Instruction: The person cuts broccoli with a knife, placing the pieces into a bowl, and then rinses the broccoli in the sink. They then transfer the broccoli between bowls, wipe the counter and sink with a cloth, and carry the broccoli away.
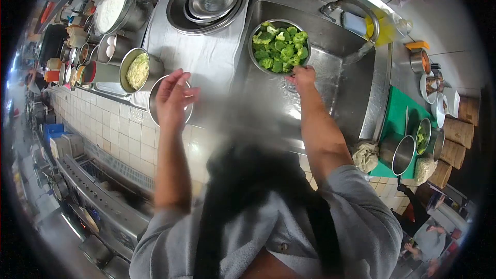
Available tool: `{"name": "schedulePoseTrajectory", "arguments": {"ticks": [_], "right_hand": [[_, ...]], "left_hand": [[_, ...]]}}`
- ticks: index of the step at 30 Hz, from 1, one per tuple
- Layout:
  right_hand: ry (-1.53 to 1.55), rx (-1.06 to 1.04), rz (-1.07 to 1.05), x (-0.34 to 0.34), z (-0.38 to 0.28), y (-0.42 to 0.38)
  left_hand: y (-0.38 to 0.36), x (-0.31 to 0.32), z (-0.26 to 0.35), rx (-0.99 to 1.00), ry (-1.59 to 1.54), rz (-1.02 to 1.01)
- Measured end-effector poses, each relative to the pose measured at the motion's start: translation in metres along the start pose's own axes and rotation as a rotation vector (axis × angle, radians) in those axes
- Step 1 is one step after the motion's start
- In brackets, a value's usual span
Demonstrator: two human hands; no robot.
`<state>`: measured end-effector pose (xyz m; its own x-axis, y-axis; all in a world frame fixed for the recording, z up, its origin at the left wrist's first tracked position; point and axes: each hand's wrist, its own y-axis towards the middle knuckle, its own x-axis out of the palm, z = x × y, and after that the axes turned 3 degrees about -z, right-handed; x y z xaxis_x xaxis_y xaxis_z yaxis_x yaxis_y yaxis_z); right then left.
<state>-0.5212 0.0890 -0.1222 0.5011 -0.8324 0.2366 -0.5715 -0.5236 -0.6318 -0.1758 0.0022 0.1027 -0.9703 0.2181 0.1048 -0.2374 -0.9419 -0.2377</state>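
Observation:
A metal bowl (254,58) full of broccoli florets (280,46) sits in the upper left of the steel sink (356,85). My right hand (302,77) has its fingers closed on the near rim of this bowl. To the left, my left hand (175,95) is raised with its fingers apart and nothing in them. Below that hand stands a round metal bowl (154,104), partly hidden by the hand and wrist. Water runs from the curved faucet (356,1) into the right side of the sink.
Nested steel bowls (212,0) rest on a white cloth (173,46) left of the sink. A pot of pale shreds (138,72) stands near my left hand. On the right, a green cutting board (395,108) carries a knife (406,119) and pots (402,155).

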Motion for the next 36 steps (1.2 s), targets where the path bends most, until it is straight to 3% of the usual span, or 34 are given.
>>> {"name": "schedulePoseTrajectory", "arguments": {"ticks": [8,11,16,20,24,26,27,28,32,36], "right_hand": [[-0.063,-0.058,0.057,0.007,-0.022,-0.018],[-0.239,-0.128,0.074,-0.004,-0.03,-0.037],[-0.315,-0.051,-0.019,-0.053,-0.039,-0.122],[-0.091,-0.023,0.033,-0.117,-0.035,-0.189],[-0.044,-0.151,0.228,-0.163,-0.066,-0.244],[0.024,-0.242,0.37,-0.184,-0.08,-0.249],[0.076,-0.238,0.361,-0.196,-0.091,-0.25],[0.211,-0.365,0.342,-0.193,-0.101,-0.248],[0.377,-0.483,0.53,-0.209,-0.143,-0.208],[0.436,-0.574,0.435,-0.219,-0.186,-0.155]], "left_hand": [[-0.007,0.051,-0.033,-0.122,0.007,-0.213],[-0.01,0.058,-0.041,-0.127,0.01,-0.283],[-0.012,0.063,-0.051,-0.148,0.031,-0.318],[-0.013,0.075,-0.055,-0.199,0.021,-0.356],[-0.012,0.094,-0.067,-0.245,-0.014,-0.433],[-0.012,0.108,-0.072,-0.249,-0.015,-0.497],[-0.011,0.114,-0.075,-0.267,0.01,-0.511],[-0.012,0.122,-0.076,-0.266,0.01,-0.514],[-0.017,0.141,-0.079,-0.253,0.016,-0.551],[-0.028,0.143,-0.073,-0.223,0.032,-0.549]]}}
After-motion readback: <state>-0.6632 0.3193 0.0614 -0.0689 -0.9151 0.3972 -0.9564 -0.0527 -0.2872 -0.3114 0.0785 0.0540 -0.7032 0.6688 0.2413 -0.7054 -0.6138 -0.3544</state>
